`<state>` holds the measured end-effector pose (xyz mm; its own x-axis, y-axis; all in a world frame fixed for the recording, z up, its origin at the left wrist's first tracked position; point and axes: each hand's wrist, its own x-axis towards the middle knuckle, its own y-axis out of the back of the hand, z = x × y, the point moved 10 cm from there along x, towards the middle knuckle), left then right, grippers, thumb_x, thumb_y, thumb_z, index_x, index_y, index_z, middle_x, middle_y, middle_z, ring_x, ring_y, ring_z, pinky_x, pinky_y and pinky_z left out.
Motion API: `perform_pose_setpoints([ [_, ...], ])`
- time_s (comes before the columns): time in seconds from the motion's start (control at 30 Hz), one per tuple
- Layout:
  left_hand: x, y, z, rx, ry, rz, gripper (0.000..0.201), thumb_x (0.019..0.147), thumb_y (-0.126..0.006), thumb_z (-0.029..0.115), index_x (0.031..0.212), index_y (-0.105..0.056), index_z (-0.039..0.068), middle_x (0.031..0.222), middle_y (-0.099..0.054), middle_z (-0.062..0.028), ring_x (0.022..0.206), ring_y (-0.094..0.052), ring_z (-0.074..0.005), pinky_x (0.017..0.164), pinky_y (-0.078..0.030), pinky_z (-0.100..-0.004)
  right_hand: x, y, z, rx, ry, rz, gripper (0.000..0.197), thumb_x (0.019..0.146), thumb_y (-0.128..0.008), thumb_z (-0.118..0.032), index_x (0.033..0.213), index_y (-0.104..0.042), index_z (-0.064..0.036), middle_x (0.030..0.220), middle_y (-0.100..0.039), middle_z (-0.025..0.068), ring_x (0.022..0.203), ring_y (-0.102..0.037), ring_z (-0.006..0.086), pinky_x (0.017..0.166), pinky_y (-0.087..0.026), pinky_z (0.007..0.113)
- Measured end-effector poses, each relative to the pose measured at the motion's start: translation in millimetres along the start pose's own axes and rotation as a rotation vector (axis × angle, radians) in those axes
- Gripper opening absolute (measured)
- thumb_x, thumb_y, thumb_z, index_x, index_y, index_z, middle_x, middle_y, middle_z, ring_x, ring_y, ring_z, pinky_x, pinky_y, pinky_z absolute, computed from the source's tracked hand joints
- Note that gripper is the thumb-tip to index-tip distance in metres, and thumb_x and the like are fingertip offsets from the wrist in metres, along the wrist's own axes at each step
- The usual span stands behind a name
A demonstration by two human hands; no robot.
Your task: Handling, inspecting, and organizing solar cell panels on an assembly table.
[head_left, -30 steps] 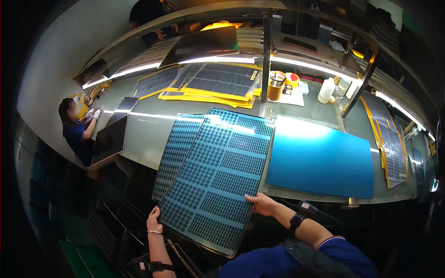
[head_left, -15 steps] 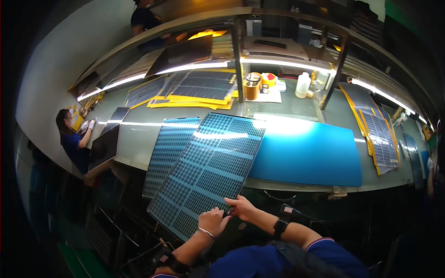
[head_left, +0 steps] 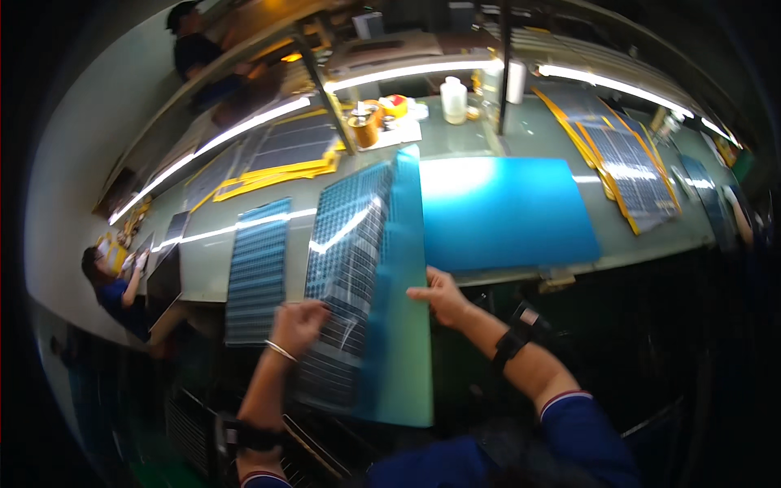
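Note:
A dark panel (head_left: 338, 220) printed with rows of small marks leans at the bench edge in front of me. Along its right side a blue-green translucent sheet (head_left: 404, 325) stands up, lifted and bent away from the printed face. My right hand (head_left: 443, 297) pinches this sheet by its right edge. At the panel's left edge, my left hand (head_left: 298, 327) is closed with curled fingers; motion blur hides what they grip. Wrinkled glare lies across the printed face between the hands. A second patterned panel (head_left: 259, 272) leans just to the left.
A plain blue sheet (head_left: 504, 211) lies on the bench to the right. Yellow-edged panels (head_left: 277, 154) (head_left: 622, 167) are stacked at both sides. Brown tape rolls (head_left: 364, 128) and a white bottle (head_left: 453, 100) stand behind, under a lit shelf. A co-worker (head_left: 122, 285) works at far left.
My hands have moved apart from the panel's lower right corner, the left one to the left, the right one up and rightward. The blue sheet now stands away from the panel. My view has turned right.

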<state>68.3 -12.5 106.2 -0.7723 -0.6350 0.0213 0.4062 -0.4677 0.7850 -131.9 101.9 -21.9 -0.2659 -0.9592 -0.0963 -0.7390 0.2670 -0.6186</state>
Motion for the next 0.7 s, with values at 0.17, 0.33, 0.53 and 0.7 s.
perform_pose_setpoints([
  [0.17,38.8,48.5,-103.1,-0.259,0.272,0.012,0.010,0.082,-0.062,0.004,0.084,-0.066,-0.005,0.067,-0.065,-0.0039,0.060,-0.059,-0.0086,0.056,-0.046,-0.0230,-157.8,109.6,-150.3,-0.357,0.126,0.199,0.054,0.078,-0.063,0.000,0.130,-0.046,-0.0009,0.110,-0.059,0.0083,0.093,-0.059,0.0149,0.080,-0.050,0.030],
  [0.33,51.8,-36.1,-175.8,-0.542,0.226,-0.070,0.016,0.087,-0.061,0.008,0.097,-0.063,-0.004,0.084,-0.065,-0.0014,0.068,-0.058,-0.0079,0.065,-0.046,-0.0222,-464.9,130.5,-229.3,-0.636,0.360,0.998,0.053,0.073,-0.062,-0.002,0.125,-0.053,0.0000,0.109,-0.062,0.0089,0.097,-0.059,0.0172,0.083,-0.048,0.030],
  [0.53,106.1,-146.2,-192.3,-0.816,0.373,-0.242,0.016,0.091,-0.057,0.011,0.101,-0.059,-0.001,0.080,-0.062,-0.0025,0.066,-0.058,-0.0112,0.057,-0.047,-0.0231,-703.9,46.9,-199.3,-0.674,0.715,1.815,0.050,0.081,-0.061,0.002,0.129,-0.046,0.0039,0.114,-0.060,0.0080,0.097,-0.057,0.0139,0.086,-0.044,0.027],
  [0.7,134.3,-154.2,-199.6,-0.738,0.420,-0.234,0.016,0.093,-0.051,0.011,0.101,-0.058,-0.001,0.079,-0.061,-0.0033,0.064,-0.058,-0.0126,0.057,-0.049,-0.0251,-718.6,69.3,-176.1,-0.874,0.817,2.040,0.049,0.084,-0.055,0.006,0.132,-0.043,0.0057,0.113,-0.060,0.0099,0.094,-0.058,0.0125,0.083,-0.045,0.024],
])
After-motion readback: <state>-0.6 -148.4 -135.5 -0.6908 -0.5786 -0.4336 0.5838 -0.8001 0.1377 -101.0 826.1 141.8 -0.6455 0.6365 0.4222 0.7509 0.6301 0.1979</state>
